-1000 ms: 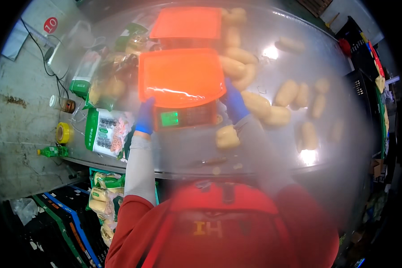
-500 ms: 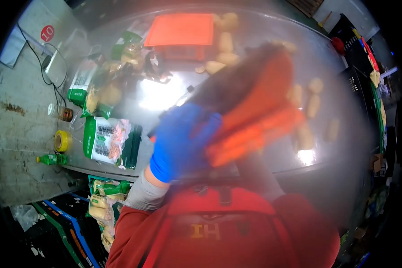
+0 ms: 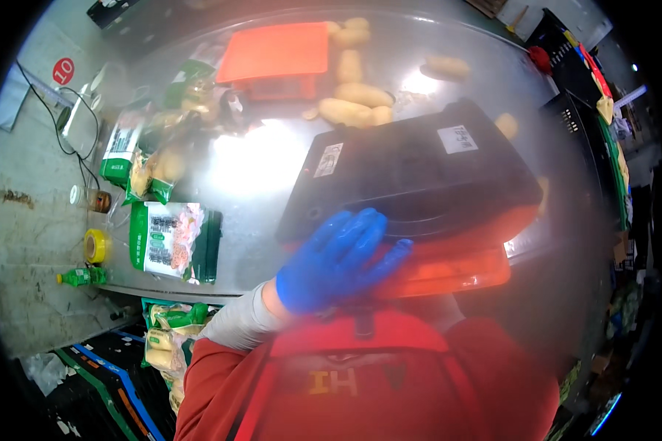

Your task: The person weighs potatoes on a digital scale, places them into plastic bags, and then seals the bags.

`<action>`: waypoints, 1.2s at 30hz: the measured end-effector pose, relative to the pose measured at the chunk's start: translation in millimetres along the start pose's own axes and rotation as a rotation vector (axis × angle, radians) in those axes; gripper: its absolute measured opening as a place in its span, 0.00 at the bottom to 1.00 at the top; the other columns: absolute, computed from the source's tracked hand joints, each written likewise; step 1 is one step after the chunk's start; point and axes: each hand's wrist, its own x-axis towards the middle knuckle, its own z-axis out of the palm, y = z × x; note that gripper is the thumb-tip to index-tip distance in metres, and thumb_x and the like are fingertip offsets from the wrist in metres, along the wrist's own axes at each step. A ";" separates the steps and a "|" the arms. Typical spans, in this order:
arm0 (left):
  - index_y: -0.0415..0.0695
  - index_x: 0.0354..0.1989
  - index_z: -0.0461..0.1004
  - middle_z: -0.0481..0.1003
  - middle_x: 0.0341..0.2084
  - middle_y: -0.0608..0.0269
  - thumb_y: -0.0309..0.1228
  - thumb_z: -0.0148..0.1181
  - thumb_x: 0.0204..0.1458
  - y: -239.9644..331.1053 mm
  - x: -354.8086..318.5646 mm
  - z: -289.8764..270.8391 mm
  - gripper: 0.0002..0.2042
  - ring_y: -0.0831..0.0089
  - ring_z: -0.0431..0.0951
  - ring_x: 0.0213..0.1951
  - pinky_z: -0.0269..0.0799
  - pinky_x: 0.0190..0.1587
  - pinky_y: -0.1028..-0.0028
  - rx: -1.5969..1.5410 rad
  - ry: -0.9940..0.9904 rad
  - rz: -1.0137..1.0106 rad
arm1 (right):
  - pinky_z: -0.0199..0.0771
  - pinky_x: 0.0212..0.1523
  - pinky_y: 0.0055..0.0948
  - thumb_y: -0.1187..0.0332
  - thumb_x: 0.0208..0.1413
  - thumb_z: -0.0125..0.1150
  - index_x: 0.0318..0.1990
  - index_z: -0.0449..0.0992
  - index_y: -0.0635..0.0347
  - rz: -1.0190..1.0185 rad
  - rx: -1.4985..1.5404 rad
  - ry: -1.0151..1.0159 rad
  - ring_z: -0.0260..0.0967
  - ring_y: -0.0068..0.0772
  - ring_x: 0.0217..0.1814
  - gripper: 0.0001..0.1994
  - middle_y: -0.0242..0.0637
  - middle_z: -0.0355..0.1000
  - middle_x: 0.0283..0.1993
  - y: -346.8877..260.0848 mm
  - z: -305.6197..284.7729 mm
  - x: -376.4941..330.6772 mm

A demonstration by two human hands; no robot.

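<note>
My left hand (image 3: pixel 338 263), in a blue glove, is in front of my body with its fingers stretched and a little apart. Its fingertips lie at the front edge of a broad black plastic panel (image 3: pixel 412 173) with two white labels. Under and in front of the panel shows an orange plastic tray (image 3: pixel 456 273); whether the two are one piece I cannot tell. Both stand tilted over the metal table. My right hand is not visible; the panel and the blur on that side may hide it.
Potatoes (image 3: pixel 346 112) lie behind the panel beside an orange box (image 3: pixel 272 55). Green-and-white printed bags (image 3: pixel 173 239) lie at left, near a yellow tape roll (image 3: pixel 94 246) and a green bottle (image 3: pixel 81 276). Packed produce bags (image 3: pixel 165 345) sit below the table edge.
The black panel and orange tray have turned from a steep, blurred slant to a flatter position with the labels showing. My left hand has shifted slightly right and its fingers have spread.
</note>
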 end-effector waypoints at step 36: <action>0.42 0.55 0.60 0.64 0.52 0.59 0.42 0.52 0.49 -159.4 -230.4 105.6 0.26 0.63 0.65 0.52 0.58 0.55 0.65 -1.523 0.739 -1.579 | 0.64 0.47 0.21 0.66 0.54 0.52 0.46 0.71 0.67 -0.115 -0.767 0.310 0.66 0.26 0.44 0.15 0.36 0.71 0.42 15.6 -60.2 -50.1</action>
